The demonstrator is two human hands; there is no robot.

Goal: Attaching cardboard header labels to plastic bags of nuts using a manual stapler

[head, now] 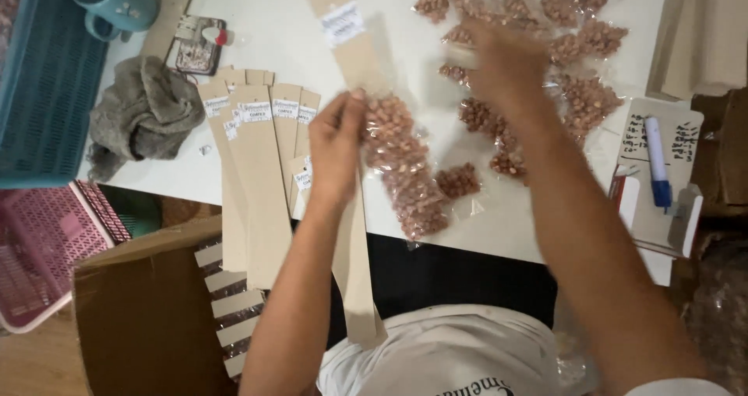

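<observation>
My left grip (336, 143) pinched a peanut packet (401, 166) against a long card strip (354, 209) mid-table, right grip (502, 61) blurred at one o'clock over loose packets (580, 38), closure untellable; the packet could slide off the strip, since the pinch caught only its top.

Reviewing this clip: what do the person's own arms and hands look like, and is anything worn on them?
Both arms are bare from hand to above the elbow: no gloves, watch, rings or bracelets show. The left hand is sharp; the right hand is motion-blurred. A white short sleeve edges the right upper arm, matching the white shirt with dark print.
</observation>
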